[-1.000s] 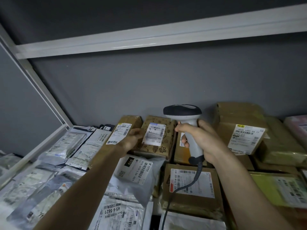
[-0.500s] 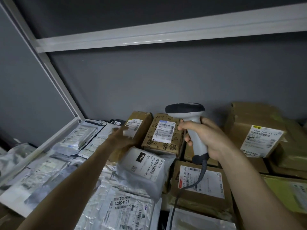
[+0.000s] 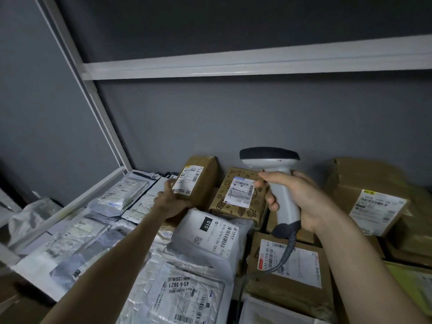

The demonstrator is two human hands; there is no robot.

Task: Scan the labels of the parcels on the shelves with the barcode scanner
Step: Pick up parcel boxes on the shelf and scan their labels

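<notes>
Scanner: your right hand (image 3: 301, 202) wraps the handle of the scanner (image 3: 273, 167), fingers curled round it and forefinger at the front where a trigger would sit, ready to fire.
Scanner axis: the handle runs from 6 up to 12 o'clock, nearly upright; the dark head crosses it at the top and faces away from you, toward the back wall (image 3: 233, 118). The cable (image 3: 284, 256) hangs from the butt toward 7 o'clock.
Left grip: your left hand (image 3: 171, 202) is on the tall box (image 3: 198, 181) at 11 o'clock from the scanner, thumb up along its label. It looks like you are tipping the box so the label faces the head, though the curl of the fingers is blurred and I cannot tell if they clasp it.
Where the parcels are: on the shelf (image 3: 77, 206), packed close. The printed box (image 3: 238, 195) leans just beside the tall one, label toward you; the white bag (image 3: 210, 235) lies in front of both.
Likely target: the tall box or the printed box.
</notes>
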